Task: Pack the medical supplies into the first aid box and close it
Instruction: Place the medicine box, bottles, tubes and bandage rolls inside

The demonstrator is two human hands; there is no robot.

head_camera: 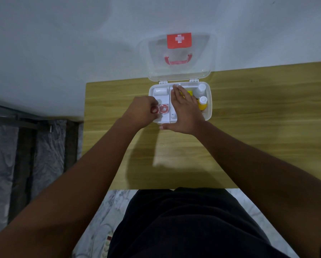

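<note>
A light wooden table stood against a plain white wall, with grey marbled flooring to one side and a white power strip lying on the floor below.

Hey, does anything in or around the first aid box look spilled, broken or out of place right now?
Nothing stands out. The box sits square on the table, lid open, bottles inside, no spill visible. The left hand holds a red tape roll at the box's edge.

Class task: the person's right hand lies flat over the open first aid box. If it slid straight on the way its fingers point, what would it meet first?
Probably the back wall of the first aid box near the hinges; depth is unclear.
</note>
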